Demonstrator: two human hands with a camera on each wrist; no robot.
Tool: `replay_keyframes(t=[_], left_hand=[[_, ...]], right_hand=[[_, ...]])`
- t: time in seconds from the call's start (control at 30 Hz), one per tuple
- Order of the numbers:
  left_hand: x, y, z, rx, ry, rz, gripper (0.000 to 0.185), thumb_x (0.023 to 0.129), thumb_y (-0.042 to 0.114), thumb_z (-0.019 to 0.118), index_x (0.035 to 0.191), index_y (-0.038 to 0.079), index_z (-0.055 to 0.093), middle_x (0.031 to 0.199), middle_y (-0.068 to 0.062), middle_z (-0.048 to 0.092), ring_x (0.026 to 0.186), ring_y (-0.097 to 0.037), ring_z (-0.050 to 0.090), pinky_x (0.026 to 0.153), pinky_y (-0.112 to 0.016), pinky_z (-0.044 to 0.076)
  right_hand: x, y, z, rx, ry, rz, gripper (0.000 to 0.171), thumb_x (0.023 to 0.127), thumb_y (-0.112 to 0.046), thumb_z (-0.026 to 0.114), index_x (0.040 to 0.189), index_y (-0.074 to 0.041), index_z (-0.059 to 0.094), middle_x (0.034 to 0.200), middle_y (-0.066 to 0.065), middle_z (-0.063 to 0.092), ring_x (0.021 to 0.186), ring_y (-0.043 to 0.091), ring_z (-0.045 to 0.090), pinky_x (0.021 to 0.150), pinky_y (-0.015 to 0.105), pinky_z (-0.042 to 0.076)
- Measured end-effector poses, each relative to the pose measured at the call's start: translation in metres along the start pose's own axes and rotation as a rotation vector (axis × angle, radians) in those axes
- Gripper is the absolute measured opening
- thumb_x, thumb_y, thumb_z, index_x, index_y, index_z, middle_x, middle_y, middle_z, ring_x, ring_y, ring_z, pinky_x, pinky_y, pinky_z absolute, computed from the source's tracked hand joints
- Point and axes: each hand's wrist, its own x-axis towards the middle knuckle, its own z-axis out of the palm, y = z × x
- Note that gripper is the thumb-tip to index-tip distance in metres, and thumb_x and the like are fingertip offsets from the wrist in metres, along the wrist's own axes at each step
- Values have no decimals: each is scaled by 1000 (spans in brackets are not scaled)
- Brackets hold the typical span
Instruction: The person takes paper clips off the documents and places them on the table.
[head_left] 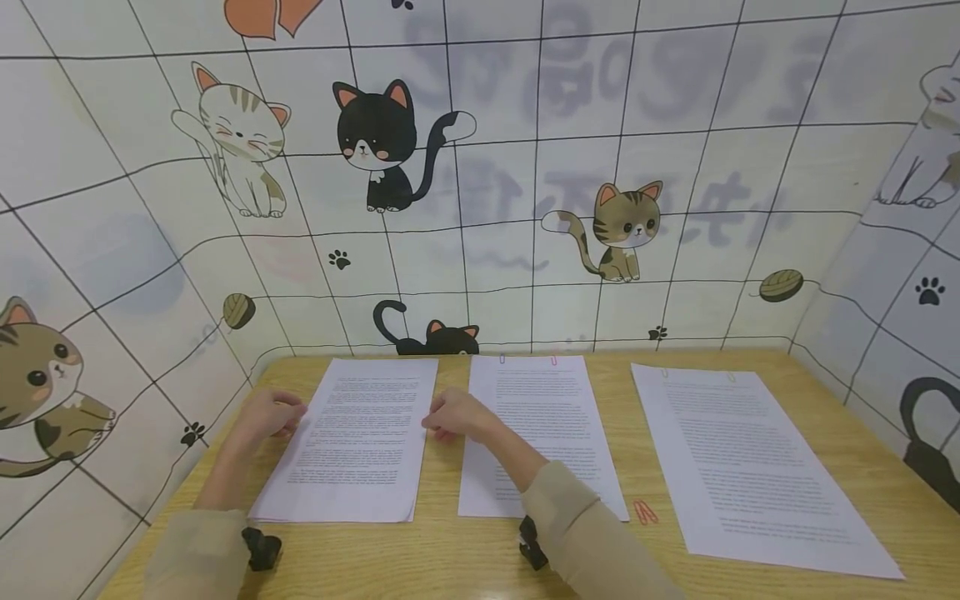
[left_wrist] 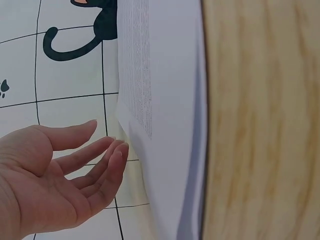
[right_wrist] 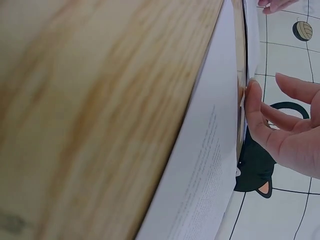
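The left hand (head_left: 272, 417) has its fingers loosely bent and spread from the thumb, gripping nothing, just beside the left edge of a stack of white printed paper sheets (head_left: 352, 442). The right hand (head_left: 459, 415) has gently bent fingers, thumb apart, their tips at the stack's right edge; whether they touch it cannot be told. The stack lies between both hands, toward the far left corner of the pale wooden surface (head_left: 420, 562). Both forearms, in beige sleeves (head_left: 198, 550), reach in from the near edge, the right one crossing above a second white printed stack (head_left: 540, 433), clipped along its top by the surface's far edge.
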Motion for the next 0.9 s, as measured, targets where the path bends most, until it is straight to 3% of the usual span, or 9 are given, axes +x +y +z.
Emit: replay_keyframes(t=[0.13,0.3,0.4,0.63,0.9], left_hand=[[-4,5,3,-13,6,23,36,97,8,61,121,-19,58,97,-22,67,80,-22,63,68,-29,54],[-11,19,8,20,-6,74,36,98,11,61,122,-16,59,109,-28,66,87,-28,65,72,-32,55],[-14,27,12,39,-22,92,38,99,15,60,125,-13,59,114,-28,65,91,-32,65,76,-35,54],[-24,46,25,-62,-33,99,35,101,15,59,126,-10,59,121,-27,62,103,-38,63,82,-35,54],[-34,66,40,-65,-32,167,33,100,13,60,125,-9,60,117,-25,66,100,-36,65,85,-39,55]], right_hand=[[-1,1,-3,17,0,0,27,93,-6,69,115,8,64,92,13,68,80,26,69,75,35,58],[-5,-2,-9,-3,15,-11,36,93,-11,69,123,6,62,94,18,70,80,29,69,79,39,57],[-8,-4,-13,13,25,-26,38,93,-12,69,126,5,61,97,18,69,84,32,69,79,40,57],[-17,-7,-23,39,29,-89,41,92,-8,67,128,8,59,108,16,68,93,36,68,81,42,58],[-28,-2,-35,8,64,-149,39,95,-12,66,129,5,59,108,16,69,95,39,68,81,41,57]])
